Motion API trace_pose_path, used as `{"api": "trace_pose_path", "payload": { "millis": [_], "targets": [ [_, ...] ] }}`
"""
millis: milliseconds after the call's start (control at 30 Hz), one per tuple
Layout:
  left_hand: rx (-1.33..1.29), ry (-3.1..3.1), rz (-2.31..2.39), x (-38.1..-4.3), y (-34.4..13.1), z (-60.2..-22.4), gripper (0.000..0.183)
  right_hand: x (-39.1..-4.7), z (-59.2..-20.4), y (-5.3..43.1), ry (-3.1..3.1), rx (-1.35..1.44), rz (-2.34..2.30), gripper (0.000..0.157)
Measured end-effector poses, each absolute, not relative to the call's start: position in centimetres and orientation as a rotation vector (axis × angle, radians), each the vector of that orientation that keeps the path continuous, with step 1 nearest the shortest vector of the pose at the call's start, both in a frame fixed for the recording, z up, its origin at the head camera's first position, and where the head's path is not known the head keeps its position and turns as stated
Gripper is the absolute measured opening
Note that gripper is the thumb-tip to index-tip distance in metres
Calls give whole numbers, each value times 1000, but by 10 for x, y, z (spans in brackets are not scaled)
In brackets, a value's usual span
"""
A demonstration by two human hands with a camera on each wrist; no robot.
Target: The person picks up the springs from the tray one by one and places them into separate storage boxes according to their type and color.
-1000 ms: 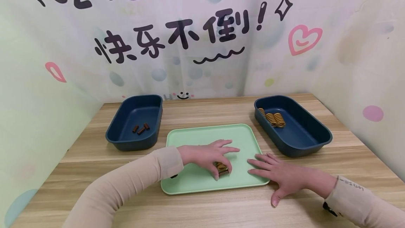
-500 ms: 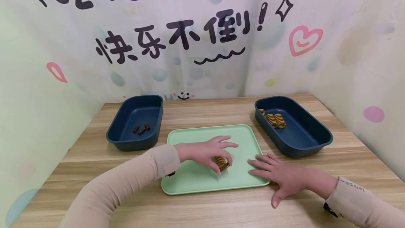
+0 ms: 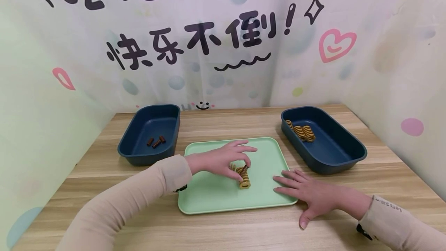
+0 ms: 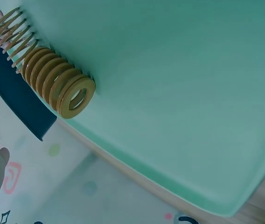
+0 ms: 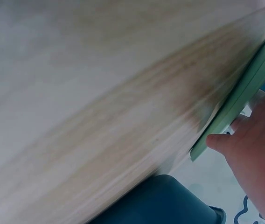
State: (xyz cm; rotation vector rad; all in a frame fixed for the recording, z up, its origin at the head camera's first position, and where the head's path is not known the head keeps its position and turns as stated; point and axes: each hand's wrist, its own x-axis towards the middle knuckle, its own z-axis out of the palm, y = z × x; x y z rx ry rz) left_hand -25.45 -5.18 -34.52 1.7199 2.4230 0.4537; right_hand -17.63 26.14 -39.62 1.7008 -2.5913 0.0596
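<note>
Thumb and index finger of my left hand [image 3: 223, 159] pinch a small dark brown coil spring [image 3: 244, 170]; its other fingers stretch out above. Right beneath lies a thick gold coil spring [image 3: 245, 184] on the pale green tray [image 3: 209, 201]. In the left wrist view the gold spring shows its flat ring end, and a second, looser-looking gold coil [image 4: 13, 35] extends behind it. My right hand [image 3: 315, 193] lies spread at the tray's right edge, fingertips over the rim and thumb on the table. The right wrist view shows the right hand beside the tray's side.
A dark blue bin [image 3: 125, 154] at the left holds 3 small brown springs [image 3: 156, 142]. Another dark blue bin [image 3: 331, 165] at the right has several gold springs [image 3: 304, 133] at its left wall. A printed cloth [image 3: 209, 84] hangs behind the wooden table [image 3: 223, 231].
My left hand has moved back and slightly left and tilted the brown spring, uncovering more of the gold spring under it. The right hand has stayed in place.
</note>
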Motion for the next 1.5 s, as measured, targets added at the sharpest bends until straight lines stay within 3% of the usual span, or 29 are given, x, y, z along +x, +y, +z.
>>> {"api": "trace_pose_path", "payload": {
  "millis": [400, 967, 1500],
  "targets": [
    [1632, 2421, 629, -261, -66, -340, 25, -177, -397, 262, -2579, 1710, 70, 91],
    [1603, 2478, 761, -282, -106, -328, 36, -177, -396, 261, -2525, 1732, 60, 90],
    [1258, 2735, 836, -298, -159, -320, 42, -176, -396, 261, -2536, 1732, 74, 90]
  ]
}}
